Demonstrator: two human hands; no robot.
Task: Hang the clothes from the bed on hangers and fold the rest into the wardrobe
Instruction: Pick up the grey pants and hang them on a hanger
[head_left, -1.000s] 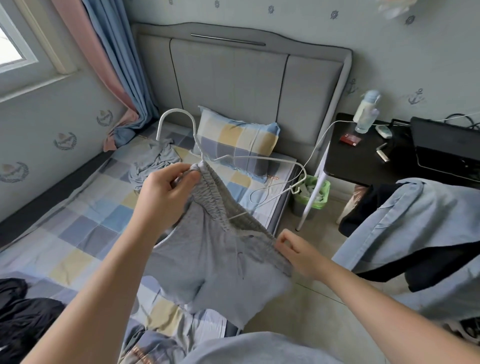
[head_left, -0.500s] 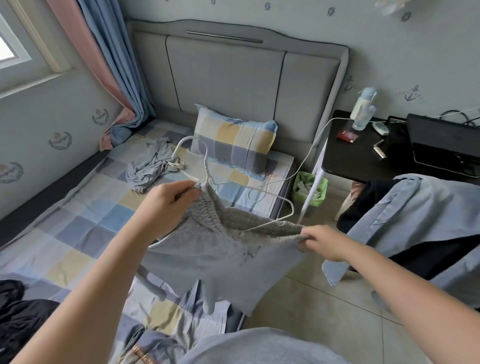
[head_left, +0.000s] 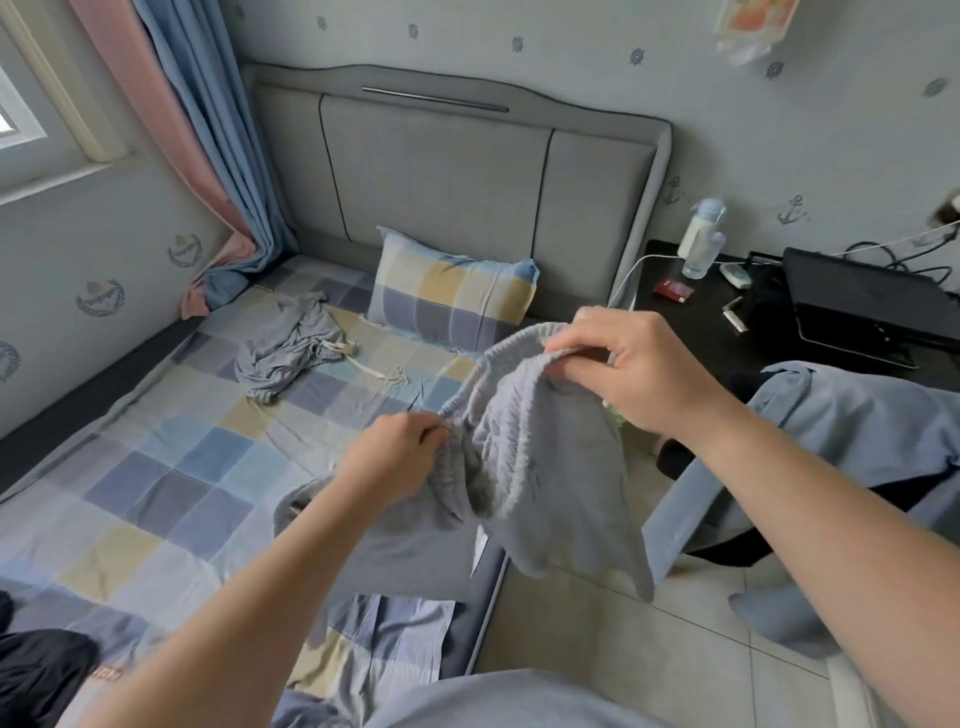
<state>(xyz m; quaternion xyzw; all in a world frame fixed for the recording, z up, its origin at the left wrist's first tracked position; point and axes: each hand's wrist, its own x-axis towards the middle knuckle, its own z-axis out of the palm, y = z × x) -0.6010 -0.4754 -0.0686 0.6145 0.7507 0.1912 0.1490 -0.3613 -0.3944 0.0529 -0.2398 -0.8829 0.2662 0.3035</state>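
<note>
Losing sight of the hanger, I judge the left hand (head_left: 396, 458) and right hand (head_left: 636, 371), both pinching the grey shorts (head_left: 553, 470) by the waistband, are folding instead

We have open bedsheet (head_left: 156, 467) to our left; a crumpled garment (head_left: 285, 353) and a pillow (head_left: 452, 301) lie farther back, and a draped shirt (head_left: 857, 426) crowds our right.
</note>
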